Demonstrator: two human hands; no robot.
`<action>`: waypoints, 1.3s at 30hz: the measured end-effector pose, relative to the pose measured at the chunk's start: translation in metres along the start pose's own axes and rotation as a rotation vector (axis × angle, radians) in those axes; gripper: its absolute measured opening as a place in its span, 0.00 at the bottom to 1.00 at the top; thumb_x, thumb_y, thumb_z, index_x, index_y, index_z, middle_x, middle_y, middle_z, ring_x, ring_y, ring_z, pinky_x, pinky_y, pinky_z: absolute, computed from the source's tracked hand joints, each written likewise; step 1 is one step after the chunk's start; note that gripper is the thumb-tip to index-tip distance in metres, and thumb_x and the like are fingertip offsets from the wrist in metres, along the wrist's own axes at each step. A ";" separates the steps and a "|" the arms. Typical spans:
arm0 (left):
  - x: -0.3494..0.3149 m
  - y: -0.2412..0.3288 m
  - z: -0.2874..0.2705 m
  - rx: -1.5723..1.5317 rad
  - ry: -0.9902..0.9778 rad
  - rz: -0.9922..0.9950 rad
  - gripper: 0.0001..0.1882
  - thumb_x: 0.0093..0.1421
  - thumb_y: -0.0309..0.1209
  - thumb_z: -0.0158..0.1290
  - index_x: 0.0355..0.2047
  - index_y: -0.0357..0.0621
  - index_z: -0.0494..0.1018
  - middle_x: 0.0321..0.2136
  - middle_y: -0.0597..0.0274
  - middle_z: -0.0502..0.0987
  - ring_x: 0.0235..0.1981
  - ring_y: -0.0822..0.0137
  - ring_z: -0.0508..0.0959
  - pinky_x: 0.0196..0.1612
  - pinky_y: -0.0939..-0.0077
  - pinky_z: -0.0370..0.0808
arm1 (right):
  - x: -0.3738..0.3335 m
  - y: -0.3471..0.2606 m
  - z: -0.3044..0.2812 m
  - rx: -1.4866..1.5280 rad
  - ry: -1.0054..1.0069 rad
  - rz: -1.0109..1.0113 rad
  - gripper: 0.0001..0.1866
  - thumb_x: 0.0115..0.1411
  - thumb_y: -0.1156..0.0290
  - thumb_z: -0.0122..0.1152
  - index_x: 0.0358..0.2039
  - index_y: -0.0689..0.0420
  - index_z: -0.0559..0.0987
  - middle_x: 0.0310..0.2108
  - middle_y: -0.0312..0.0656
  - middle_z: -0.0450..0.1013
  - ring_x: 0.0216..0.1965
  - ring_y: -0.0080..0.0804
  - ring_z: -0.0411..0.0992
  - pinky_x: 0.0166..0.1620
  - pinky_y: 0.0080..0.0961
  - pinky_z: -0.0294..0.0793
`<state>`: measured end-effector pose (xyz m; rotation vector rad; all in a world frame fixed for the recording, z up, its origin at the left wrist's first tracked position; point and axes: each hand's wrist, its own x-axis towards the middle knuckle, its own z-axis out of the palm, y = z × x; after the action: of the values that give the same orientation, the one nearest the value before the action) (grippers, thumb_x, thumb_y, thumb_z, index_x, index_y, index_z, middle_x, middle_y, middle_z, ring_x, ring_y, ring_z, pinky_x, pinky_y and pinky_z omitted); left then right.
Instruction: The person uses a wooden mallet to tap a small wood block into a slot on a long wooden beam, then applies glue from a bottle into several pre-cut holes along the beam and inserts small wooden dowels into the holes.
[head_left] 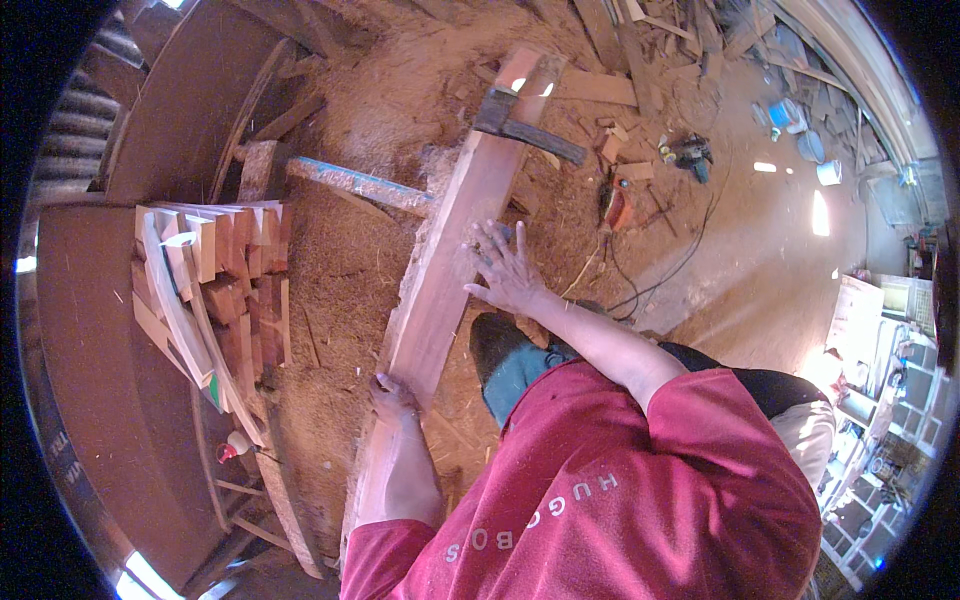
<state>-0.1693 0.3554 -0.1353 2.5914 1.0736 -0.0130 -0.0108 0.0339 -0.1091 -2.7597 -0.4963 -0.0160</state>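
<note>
A long reddish plank (440,330) with a rough, pale left edge runs from beside my body up to the far middle. Near its middle my right hand (508,270) lies on it, fingers spread and palm down. Closer to me, my left hand (395,397) is closed at the plank's left edge, its fingers bent against the wood. Beyond the right hand, a dark L-shaped tool (530,132) lies across the plank, its long arm sticking out to the right. Its exact kind does not show.
Sawdust covers the floor (330,300). A narrow beam (360,185) meets the plank from the left. Stacked cut boards (240,280) stand at left. An orange power tool (620,205), its cable, a dark machine (690,155) and blue-white buckets (810,145) are at right.
</note>
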 end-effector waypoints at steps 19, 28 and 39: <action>0.004 -0.007 0.004 0.047 0.037 -0.009 0.30 0.70 0.54 0.36 0.54 0.44 0.74 0.48 0.42 0.78 0.51 0.39 0.75 0.56 0.39 0.65 | 0.004 0.021 -0.008 -0.005 0.284 -0.007 0.15 0.59 0.57 0.64 0.44 0.47 0.81 0.61 0.42 0.67 0.67 0.44 0.59 0.68 0.63 0.50; 0.009 -0.015 0.007 -0.037 -0.056 -0.065 0.30 0.69 0.55 0.36 0.52 0.43 0.74 0.51 0.43 0.77 0.52 0.38 0.75 0.57 0.41 0.65 | 0.017 0.021 -0.004 0.027 0.256 -0.003 0.10 0.56 0.58 0.66 0.35 0.48 0.81 0.53 0.38 0.71 0.61 0.41 0.64 0.64 0.58 0.55; 0.005 -0.013 0.013 0.027 0.108 0.023 0.31 0.68 0.58 0.36 0.48 0.45 0.75 0.47 0.45 0.79 0.47 0.39 0.76 0.51 0.40 0.67 | 0.030 0.026 -0.008 0.024 0.389 0.055 0.09 0.55 0.63 0.65 0.34 0.51 0.80 0.47 0.39 0.72 0.55 0.41 0.68 0.59 0.53 0.60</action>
<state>-0.1733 0.3637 -0.1525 2.6548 1.0876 0.1203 0.0262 0.0187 -0.1082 -2.6499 -0.3118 -0.5184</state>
